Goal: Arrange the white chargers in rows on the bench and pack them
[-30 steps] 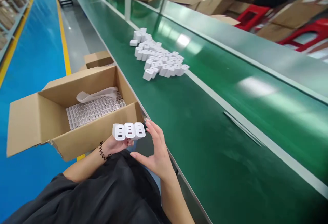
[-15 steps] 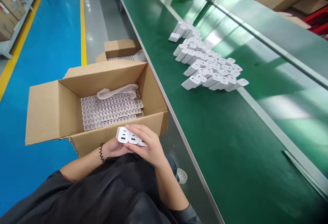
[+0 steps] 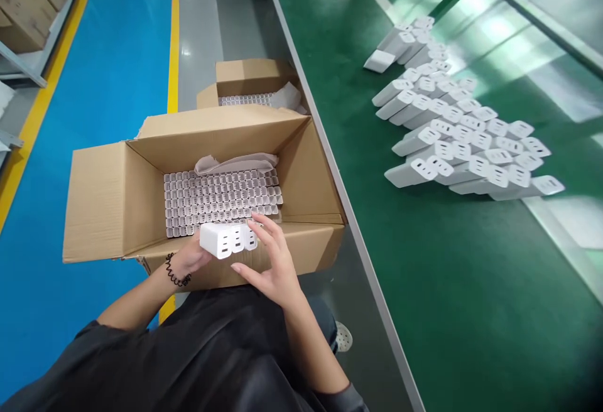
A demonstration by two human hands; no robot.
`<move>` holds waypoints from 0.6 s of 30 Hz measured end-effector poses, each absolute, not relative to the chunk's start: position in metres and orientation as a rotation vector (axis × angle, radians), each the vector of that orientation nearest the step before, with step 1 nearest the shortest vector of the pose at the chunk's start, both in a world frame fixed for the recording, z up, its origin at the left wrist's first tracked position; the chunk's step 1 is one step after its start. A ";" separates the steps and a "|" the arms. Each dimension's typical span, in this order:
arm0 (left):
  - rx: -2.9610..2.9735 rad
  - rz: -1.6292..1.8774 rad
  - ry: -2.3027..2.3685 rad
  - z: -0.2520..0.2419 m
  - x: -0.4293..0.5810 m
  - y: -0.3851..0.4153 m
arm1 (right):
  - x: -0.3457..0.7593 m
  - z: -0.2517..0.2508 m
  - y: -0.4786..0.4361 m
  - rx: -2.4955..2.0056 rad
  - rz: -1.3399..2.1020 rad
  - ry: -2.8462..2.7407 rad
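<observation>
My left hand [image 3: 191, 257] grips a row of three white chargers [image 3: 227, 239] from below, held over the near wall of an open cardboard box [image 3: 113, 198]. My right hand [image 3: 273, 261] rests against the right end of that row, fingers curved round it. Inside the box lie several tight rows of white chargers [image 3: 219, 198] with a crumpled plastic sheet [image 3: 235, 162] at their far side. A black coil band sits on my left wrist.
A pile of several white chargers [image 3: 464, 132] lies on the green conveyor belt [image 3: 424, 274] to the right. A second open box [image 3: 249, 82] of chargers stands behind the first. Blue floor with a yellow line and shelving with cartons [image 3: 23, 10] lie to the left.
My view has swung down and left toward the box. Both hands carried the three chargers from beside the belt edge up to the box's near wall.
</observation>
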State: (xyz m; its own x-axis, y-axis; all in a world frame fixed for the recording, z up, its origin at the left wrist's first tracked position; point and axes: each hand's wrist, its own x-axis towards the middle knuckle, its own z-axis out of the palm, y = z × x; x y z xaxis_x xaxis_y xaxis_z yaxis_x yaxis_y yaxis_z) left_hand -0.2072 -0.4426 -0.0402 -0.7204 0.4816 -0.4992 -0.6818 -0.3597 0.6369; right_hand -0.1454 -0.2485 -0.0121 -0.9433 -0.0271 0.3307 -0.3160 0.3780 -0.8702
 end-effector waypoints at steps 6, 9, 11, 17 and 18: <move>0.488 1.445 2.396 -0.030 -0.254 -0.446 | -0.135 -0.029 -0.245 0.010 1.626 -2.387; 0.832 1.076 2.505 -0.038 -0.288 -0.455 | -0.125 -0.042 -0.228 -0.169 1.578 -2.371; 1.007 0.899 2.443 -0.048 -0.312 -0.453 | -0.118 -0.052 -0.214 -0.282 1.537 -2.361; 1.488 0.473 2.041 -0.107 -0.361 -0.383 | -0.101 -0.079 -0.187 -0.460 1.302 -2.426; 1.520 0.450 1.989 -0.121 -0.363 -0.364 | -0.099 -0.081 -0.186 -0.469 1.273 -2.436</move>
State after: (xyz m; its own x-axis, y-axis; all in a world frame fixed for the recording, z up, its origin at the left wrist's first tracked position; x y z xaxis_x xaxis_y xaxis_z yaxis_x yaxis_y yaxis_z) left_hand -0.3633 -0.3636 -0.1209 -0.1741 0.9532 -0.2471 0.7538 0.2905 0.5894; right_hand -0.0987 -0.1862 -0.0813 -0.8835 0.4426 0.1534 0.1266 0.5409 -0.8315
